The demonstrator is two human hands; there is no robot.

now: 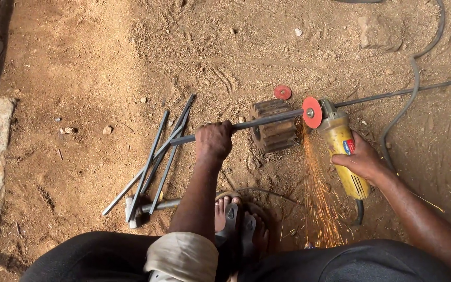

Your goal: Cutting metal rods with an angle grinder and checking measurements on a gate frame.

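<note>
The left hand has a tight grip around a long rod. The rod lies across a ridged block on the dirt ground. The right hand is wrapped around a yellow grinder. Its red disc touches the rod, and sparks fly down. Cut rods lie near the left hand.

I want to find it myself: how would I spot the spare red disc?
Start at the ribbed, rusty metal block on the dirt. Just behind its far right corner lies a small flat red disc. Unlike the red disc on the yellow angle grinder, it lies loose, throwing no sparks.
</note>
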